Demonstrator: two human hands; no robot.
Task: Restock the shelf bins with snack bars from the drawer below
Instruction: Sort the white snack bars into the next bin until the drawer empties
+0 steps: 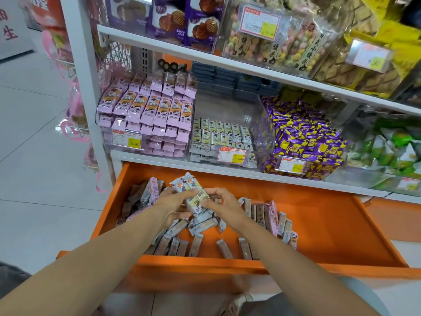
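L. hand (169, 205) fingers are curled round a stack of grey snack bars (193, 195), held just above the loose stock in the orange drawer (205, 263). R. hand (222, 201) fingertips are pinched on its right edge, presumably to square it for one carry. Stack's long axis is tilted, upper ends pointed up-left, twd. the shelf (182, 165).

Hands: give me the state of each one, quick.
Left hand: grips a bundle of white snack bars above the orange drawer.
Right hand: fingers curled round the same bundle, from the other side.
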